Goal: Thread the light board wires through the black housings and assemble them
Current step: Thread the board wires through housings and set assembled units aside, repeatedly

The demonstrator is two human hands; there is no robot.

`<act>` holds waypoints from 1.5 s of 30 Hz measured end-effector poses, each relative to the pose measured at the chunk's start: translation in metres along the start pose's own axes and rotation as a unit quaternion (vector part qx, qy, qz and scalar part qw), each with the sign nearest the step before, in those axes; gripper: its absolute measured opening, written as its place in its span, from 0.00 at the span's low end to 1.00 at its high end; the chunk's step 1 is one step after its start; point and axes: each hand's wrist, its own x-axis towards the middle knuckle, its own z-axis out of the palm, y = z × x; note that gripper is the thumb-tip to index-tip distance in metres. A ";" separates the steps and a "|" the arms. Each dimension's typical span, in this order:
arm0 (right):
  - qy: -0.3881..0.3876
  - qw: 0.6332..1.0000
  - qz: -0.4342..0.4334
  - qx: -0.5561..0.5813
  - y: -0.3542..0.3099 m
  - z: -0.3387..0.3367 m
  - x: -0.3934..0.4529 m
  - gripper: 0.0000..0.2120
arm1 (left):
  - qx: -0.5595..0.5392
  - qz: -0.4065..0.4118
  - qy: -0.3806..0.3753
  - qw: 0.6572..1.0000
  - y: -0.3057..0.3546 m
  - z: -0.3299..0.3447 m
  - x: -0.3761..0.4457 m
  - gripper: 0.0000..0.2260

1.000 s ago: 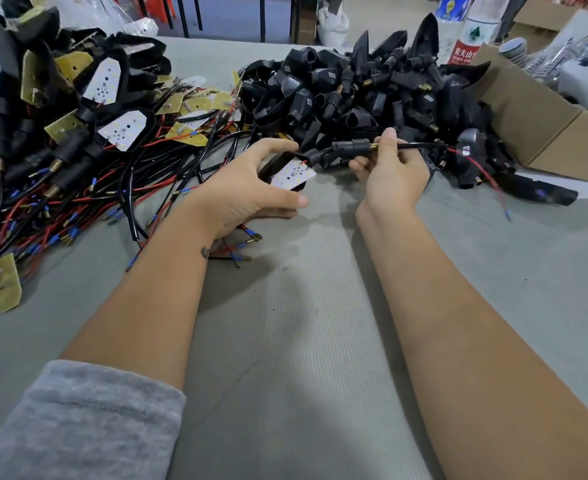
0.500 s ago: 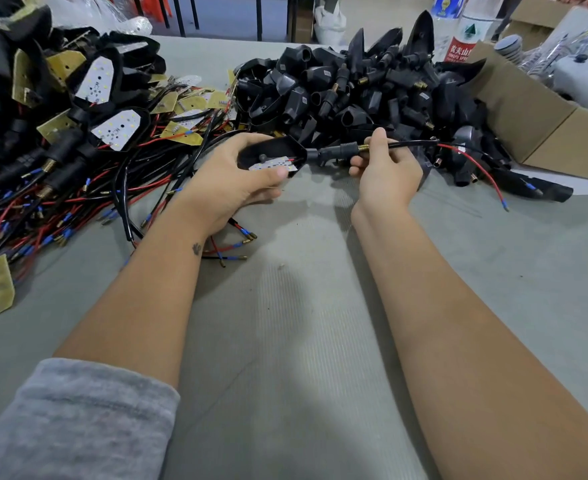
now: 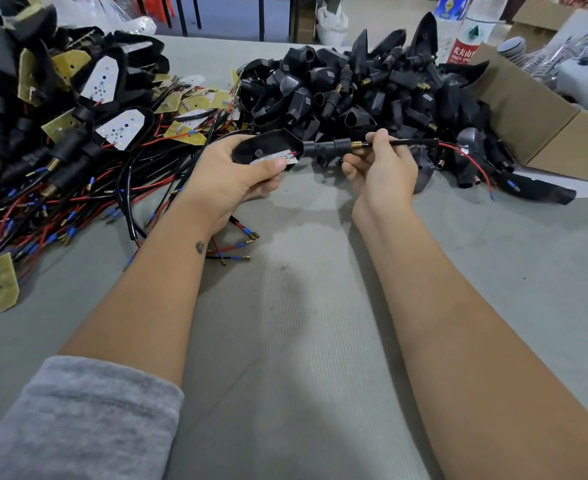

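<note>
Black housing (image 3: 268,147) sits cupped in the left hand (image 3: 230,178), thumb pressing the white light board (image 3: 278,159) into it. Right hand (image 3: 379,168) pinches the wire (image 3: 410,143) past the stem. Threading looks done; seating the board likely calls for a gentle pull.

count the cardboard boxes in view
2: one open cardboard box at the table's right edge beside the black housing pile, another box behind it at top right. More may be hidden.

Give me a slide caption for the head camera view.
Left hand holds black housing; right hand pulls its wire.
</note>
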 end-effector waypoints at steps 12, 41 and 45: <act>-0.143 0.977 0.157 0.026 0.004 0.009 -0.017 0.12 | 0.085 0.076 0.022 0.993 -0.004 0.012 -0.004 0.21; -0.065 0.997 0.030 0.009 0.014 0.013 -0.015 0.13 | 0.334 0.128 0.123 0.926 -0.006 0.018 -0.001 0.07; -0.063 0.997 0.036 -0.018 0.013 0.012 -0.014 0.12 | 0.232 0.119 0.114 0.959 -0.005 0.018 -0.003 0.05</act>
